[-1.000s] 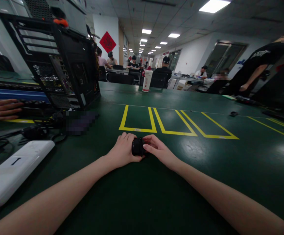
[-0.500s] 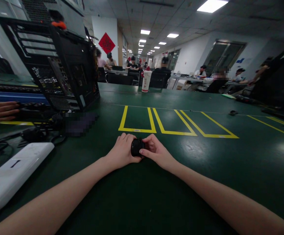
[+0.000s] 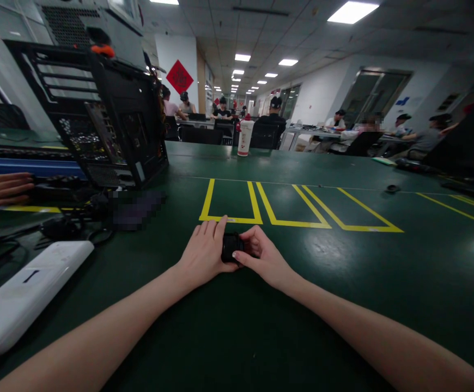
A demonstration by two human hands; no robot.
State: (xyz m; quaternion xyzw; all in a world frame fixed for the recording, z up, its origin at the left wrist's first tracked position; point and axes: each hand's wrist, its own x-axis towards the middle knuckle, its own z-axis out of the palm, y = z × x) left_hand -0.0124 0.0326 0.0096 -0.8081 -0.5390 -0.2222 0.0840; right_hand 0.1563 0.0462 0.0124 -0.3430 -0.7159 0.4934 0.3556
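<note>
In the middle of the table, my left hand (image 3: 204,245) grips a small black rounded case (image 3: 229,248) from the left. Its thumb lies along the near side, and its fingers reach over the far side with the index finger lifted. From the right, my right hand (image 3: 267,256) pinches the case's right end between thumb and curled fingers. The case faces me with its dark side, and its far side is hidden by my fingers. Both hands rest low, just in front of the leftmost yellow-taped rectangle (image 3: 231,220).
An open black computer chassis (image 3: 118,120) stands at the left, with cables near its base. A white elongated device (image 3: 36,288) lies at the near left. Another person's hand (image 3: 4,190) is at the left edge. A paper cup (image 3: 245,139) stands at the far edge.
My left index finger has lifted off the case, and the case has turned slightly between my hands. The view has tilted a little upward.
</note>
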